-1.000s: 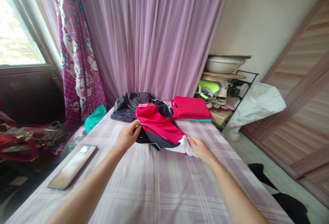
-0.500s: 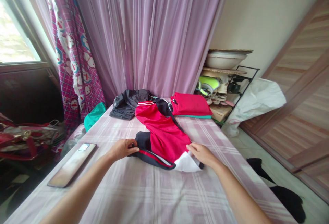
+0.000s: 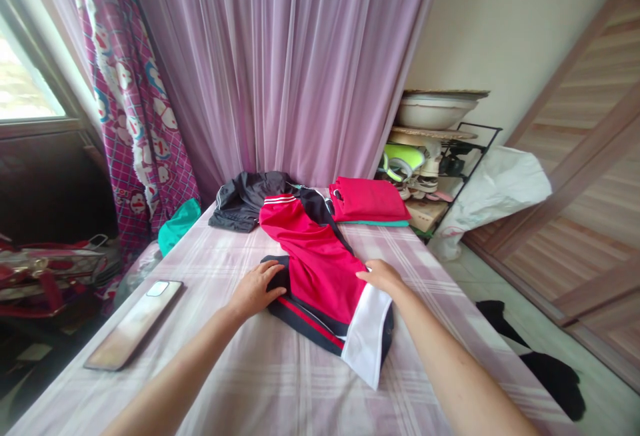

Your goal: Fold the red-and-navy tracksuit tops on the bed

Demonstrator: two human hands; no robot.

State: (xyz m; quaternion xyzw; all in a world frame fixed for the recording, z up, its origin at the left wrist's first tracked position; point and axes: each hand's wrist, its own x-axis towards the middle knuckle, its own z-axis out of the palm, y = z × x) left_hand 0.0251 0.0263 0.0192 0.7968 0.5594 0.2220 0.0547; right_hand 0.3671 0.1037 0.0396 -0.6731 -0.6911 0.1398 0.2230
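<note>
Lying flat: red-black garment (image 3: 320, 269), white panel at near end.

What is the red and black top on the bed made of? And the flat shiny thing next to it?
The red, black and white sports top looks like smooth, slightly glossy synthetic knit, draping in soft folds. The flat rectangular slab looks glassy: its surface reflects light like a mirror or screen; which one is unclear.

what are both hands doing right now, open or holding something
Left hand: open, fingers flat on the left edge of the red and black garment.
Right hand: open, resting on the garment's right edge, gripping nothing.
</note>
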